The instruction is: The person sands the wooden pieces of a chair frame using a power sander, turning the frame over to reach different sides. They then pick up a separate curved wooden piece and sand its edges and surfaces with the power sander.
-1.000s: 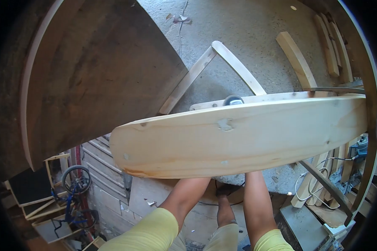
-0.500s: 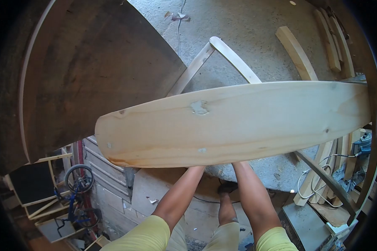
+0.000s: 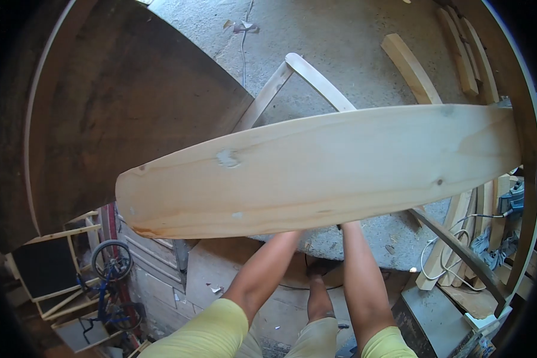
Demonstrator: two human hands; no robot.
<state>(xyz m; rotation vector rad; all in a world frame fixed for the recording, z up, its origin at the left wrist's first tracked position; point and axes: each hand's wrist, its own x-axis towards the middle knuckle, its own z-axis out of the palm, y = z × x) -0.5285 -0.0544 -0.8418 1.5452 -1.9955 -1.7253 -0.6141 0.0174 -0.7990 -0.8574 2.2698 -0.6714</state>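
Note:
A long pale wooden board (image 3: 316, 167) with rounded ends spans the middle of the view. It has a grey filler patch near its left part, a smaller one below and a dark knot at the right. Both forearms reach up from the bottom and pass under the board's near edge. The board hides both hands, so what they hold or touch cannot be seen. Behind the board, two pale wooden pieces (image 3: 319, 80) meet at a rounded corner.
A large dark wooden panel (image 3: 131, 89) stands at the left. A curved timber (image 3: 411, 68) lies at the upper right. A blue bicycle (image 3: 110, 286) is at the lower left. A power tool (image 3: 513, 200), white cable (image 3: 444, 256) and wood strips are at the right.
The board has shifted left in view, and its patches lie further left. Both forearms have moved slightly right. The background has also shifted a little left.

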